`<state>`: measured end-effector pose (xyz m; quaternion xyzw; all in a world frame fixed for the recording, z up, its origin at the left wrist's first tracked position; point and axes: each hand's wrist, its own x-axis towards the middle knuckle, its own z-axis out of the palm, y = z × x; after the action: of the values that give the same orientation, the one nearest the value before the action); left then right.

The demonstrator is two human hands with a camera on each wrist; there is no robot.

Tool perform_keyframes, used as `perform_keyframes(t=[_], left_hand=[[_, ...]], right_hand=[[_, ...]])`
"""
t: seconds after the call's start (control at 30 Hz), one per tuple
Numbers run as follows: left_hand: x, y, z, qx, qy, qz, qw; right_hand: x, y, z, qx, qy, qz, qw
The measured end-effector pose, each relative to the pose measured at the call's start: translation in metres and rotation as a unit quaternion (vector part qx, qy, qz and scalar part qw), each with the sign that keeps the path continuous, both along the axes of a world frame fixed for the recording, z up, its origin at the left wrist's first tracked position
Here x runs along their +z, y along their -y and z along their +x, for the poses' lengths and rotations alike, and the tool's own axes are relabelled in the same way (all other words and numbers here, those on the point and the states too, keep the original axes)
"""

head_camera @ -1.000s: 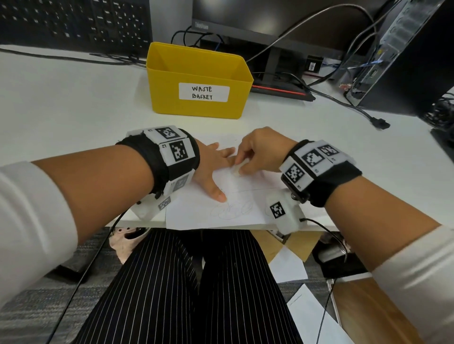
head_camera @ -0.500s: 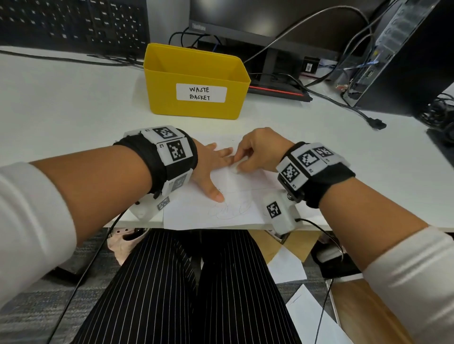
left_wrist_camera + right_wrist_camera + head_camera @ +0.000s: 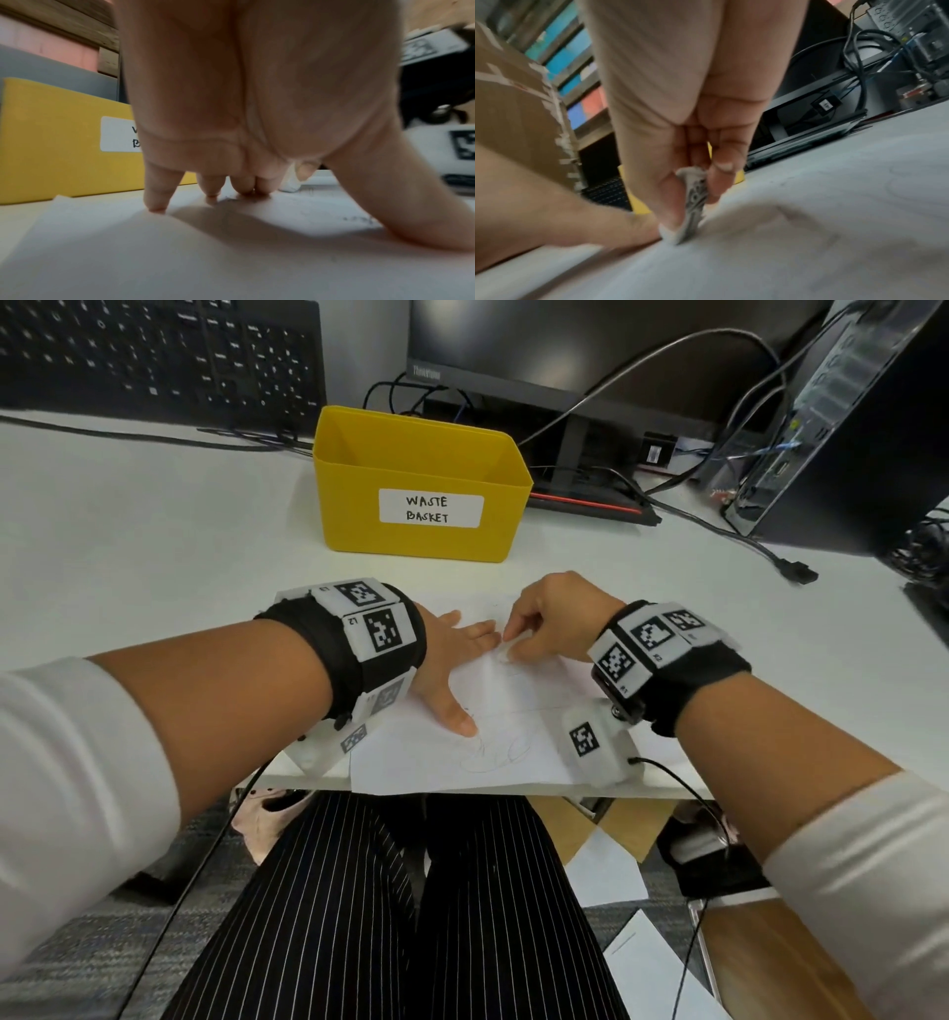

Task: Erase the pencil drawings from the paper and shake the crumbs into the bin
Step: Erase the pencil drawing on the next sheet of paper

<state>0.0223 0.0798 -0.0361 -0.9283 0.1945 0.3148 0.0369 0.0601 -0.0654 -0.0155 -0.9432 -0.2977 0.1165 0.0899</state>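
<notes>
A white sheet of paper [image 3: 411, 762] with faint pencil drawings [image 3: 495, 752] lies at the desk's near edge. My left hand [image 3: 457, 654] lies flat on it with fingers spread, holding it down; the fingertips [image 3: 155, 203] press the sheet [image 3: 231, 253]. My right hand [image 3: 544, 624] pinches a small white eraser [image 3: 506, 653] between thumb and fingers and presses it onto the paper beside the left fingertips. In the right wrist view the worn eraser [image 3: 693, 207] touches the sheet [image 3: 808, 243]. The yellow bin [image 3: 421, 490] labelled WASTE BASKET stands just behind the paper.
A monitor stand [image 3: 580, 469], cables [image 3: 719, 526] and a computer case [image 3: 847, 428] occupy the back right of the white desk [image 3: 128, 531]. A black keyboard [image 3: 154, 356] sits at the back left. Loose papers [image 3: 606, 870] lie on the floor below.
The right hand with the eraser shifted slightly over the same spot on the paper. The left hand stays flat on the sheet.
</notes>
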Motion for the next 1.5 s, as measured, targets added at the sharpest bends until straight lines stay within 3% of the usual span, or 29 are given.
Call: perform_keyframes(t=[0.27,0.57,0.77,0.97,1.23,1.5], left_hand=[[0.004,0.003,-0.002,-0.003,-0.002,0.035,0.999],[-0.001,-0.001,0.002,-0.004,-0.011,0.023,1.0],[-0.004,-0.002,0.005,-0.003,-0.009,0.02,1.0],[-0.005,-0.002,0.006,-0.007,-0.012,0.022,1.0],[-0.002,0.001,0.003,0.006,-0.004,0.007,1.0],[0.002,0.001,0.001,-0.013,-0.01,-0.008,1.0]], right_hand=[[-0.001,0.016,-0.021,0.042,-0.069,-0.023,0.996],[0.001,0.003,0.002,-0.006,-0.007,-0.011,1.0],[0.0,0.016,-0.017,0.037,-0.082,-0.03,0.996],[0.001,0.001,0.009,-0.018,-0.027,0.011,0.999],[0.001,0.003,-0.012,0.037,-0.074,-0.026,0.996],[0.001,-0.009,-0.006,0.037,-0.018,-0.026,0.999]])
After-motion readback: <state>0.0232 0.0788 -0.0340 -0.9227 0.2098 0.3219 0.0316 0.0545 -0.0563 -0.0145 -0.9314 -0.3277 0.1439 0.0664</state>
